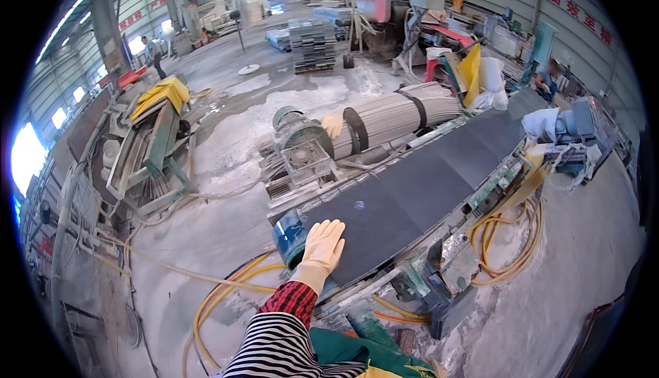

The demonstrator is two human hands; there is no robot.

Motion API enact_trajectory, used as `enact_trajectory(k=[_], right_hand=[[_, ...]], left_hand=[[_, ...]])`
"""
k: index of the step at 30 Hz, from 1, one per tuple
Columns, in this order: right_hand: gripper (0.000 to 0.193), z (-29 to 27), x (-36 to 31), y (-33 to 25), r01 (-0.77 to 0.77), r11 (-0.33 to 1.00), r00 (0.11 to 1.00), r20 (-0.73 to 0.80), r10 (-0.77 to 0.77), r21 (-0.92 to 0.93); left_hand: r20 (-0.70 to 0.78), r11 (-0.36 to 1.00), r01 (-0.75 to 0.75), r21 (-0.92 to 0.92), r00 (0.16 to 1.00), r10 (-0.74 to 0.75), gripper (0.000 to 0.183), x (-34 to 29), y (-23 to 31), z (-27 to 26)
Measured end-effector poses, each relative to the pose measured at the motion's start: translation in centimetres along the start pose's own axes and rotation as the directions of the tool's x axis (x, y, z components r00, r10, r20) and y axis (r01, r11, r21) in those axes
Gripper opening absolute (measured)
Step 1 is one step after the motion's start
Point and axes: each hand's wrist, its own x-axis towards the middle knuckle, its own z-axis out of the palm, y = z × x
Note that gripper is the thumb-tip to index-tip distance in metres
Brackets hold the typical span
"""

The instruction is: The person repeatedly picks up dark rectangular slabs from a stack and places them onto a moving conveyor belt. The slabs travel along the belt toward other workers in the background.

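Note:
My left hand [323,249], in a cream rubber glove, reaches forward with its fingers stretched out. It rests at the near left corner of a long dark grey surface [398,203], which looks like flat slabs laid end to end on a conveyor. The palm faces down, and nothing shows in its grip. Just left of the hand is a wet blue-green roller [290,235] at the conveyor's end. A small round wet-looking spot [360,205] lies on the dark surface ahead of the fingers. My right hand does not show.
Beyond the conveyor stand a motor [298,127] and a ribbed grey bundle [391,121]. Yellow hoses [206,309] lie on the floor at left, with a coiled hose [508,241] at right. Another person [547,79] is near the conveyor's far end; one more [154,55] stands far left.

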Motion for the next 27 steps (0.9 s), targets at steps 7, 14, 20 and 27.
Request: enact_trajectory(k=[7, 14, 20, 27], right_hand=[[0.036, 0.2, 1.5, 0.5, 0.013, 1.0, 1.0, -0.006, -0.013, 0.002], [0.036, 0.6, 2.1, 1.1, 0.023, 1.0, 1.0, -0.002, -0.023, 0.017], [0.035, 0.3, 1.8, 2.0, 0.028, 0.999, 1.0, -0.004, -0.028, 0.044], [0.035, -0.4, 1.5, 2.5, 0.042, 0.997, 0.999, -0.009, -0.041, 0.064]], left_hand=[[0.064, 0.999, 0.03, 0.032, 0.997, -0.032, 0.044, 0.2, 0.5, -0.7], [0.136, 0.991, 0.035, 0.132, 0.989, -0.053, 0.047, -0.2, 0.0, -0.6], [0.215, 0.985, 0.003, 0.175, 0.976, -0.041, 0.054, -0.4, -0.3, -1.0], [0.271, 0.981, 0.002, 0.193, 0.961, -0.055, 0.056, -0.5, -0.3, -1.5]])
